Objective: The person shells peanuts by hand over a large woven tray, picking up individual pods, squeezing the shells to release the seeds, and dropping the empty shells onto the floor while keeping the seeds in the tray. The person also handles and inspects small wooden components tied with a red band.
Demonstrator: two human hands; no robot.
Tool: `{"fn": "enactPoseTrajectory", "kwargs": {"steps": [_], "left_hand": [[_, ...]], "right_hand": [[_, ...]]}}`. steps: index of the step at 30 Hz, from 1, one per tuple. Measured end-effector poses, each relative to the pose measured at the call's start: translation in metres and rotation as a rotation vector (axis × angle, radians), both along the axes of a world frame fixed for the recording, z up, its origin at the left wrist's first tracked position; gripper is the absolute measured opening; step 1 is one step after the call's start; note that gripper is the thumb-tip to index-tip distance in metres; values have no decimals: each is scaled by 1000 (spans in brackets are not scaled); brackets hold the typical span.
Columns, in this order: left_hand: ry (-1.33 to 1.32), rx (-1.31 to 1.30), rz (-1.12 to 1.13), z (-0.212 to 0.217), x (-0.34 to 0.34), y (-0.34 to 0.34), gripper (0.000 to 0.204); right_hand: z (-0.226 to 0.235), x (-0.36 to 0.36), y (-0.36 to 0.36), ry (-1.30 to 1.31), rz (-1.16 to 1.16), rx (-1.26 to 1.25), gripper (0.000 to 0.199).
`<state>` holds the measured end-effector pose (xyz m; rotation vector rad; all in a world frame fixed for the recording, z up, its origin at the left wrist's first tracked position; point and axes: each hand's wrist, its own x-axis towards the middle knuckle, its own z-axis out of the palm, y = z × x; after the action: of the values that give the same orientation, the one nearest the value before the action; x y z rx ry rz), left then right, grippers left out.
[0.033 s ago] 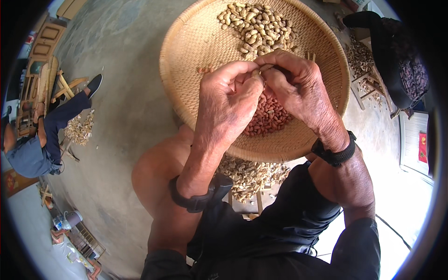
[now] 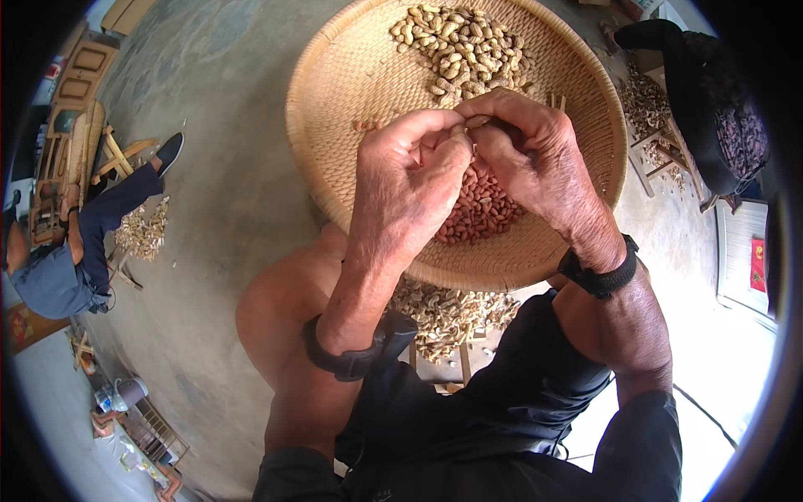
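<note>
Above a round woven basket (image 2: 335, 92), my left hand (image 2: 410, 180) and my right hand (image 2: 539, 167) meet fingertip to fingertip. Both are closed in a pinch around a peanut (image 2: 477, 122), mostly covered by the thumbs and fingers. Beyond the hands, a heap of unshelled peanuts (image 2: 473, 46) lies at the basket's far side. Reddish shelled peanut kernels (image 2: 481, 207) are piled in the near part, partly hidden beneath my hands. A few more kernels (image 2: 368, 125) show to the left of my left hand.
Empty peanut shells (image 2: 456, 314) are heaped below the basket, between my legs. On the left sits another person (image 2: 63, 268) near a second shell pile (image 2: 142, 230). A dark-clothed figure (image 2: 711, 109) is at the right, by a wooden stool (image 2: 661, 159) and scattered shells.
</note>
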<state>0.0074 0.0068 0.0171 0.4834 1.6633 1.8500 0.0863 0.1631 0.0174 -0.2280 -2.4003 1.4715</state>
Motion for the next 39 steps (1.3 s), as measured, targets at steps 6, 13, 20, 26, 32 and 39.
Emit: {"fn": "enactPoseTrajectory", "kwargs": {"steps": [6, 13, 20, 26, 32, 39], "left_hand": [[42, -39, 39, -1, 0, 0, 25], [-11, 3, 65, -5, -4, 0, 25], [-174, 28, 79, 1, -9, -3, 27], [-342, 159, 60, 0, -15, -11, 27], [-460, 349, -8, -6, -18, -15, 28], [-608, 429, -11, -12, -19, -12, 24]], "right_hand": [[1, 0, -2, 34, 13, 31, 22], [7, 3, 7, -143, 62, 275, 18], [-8, 9, 19, -125, 177, 360, 19], [-13, -1, 42, -172, 48, 361, 18], [-30, -12, 85, -234, -115, 494, 19], [-71, -20, 122, -235, -152, 688, 18]]}}
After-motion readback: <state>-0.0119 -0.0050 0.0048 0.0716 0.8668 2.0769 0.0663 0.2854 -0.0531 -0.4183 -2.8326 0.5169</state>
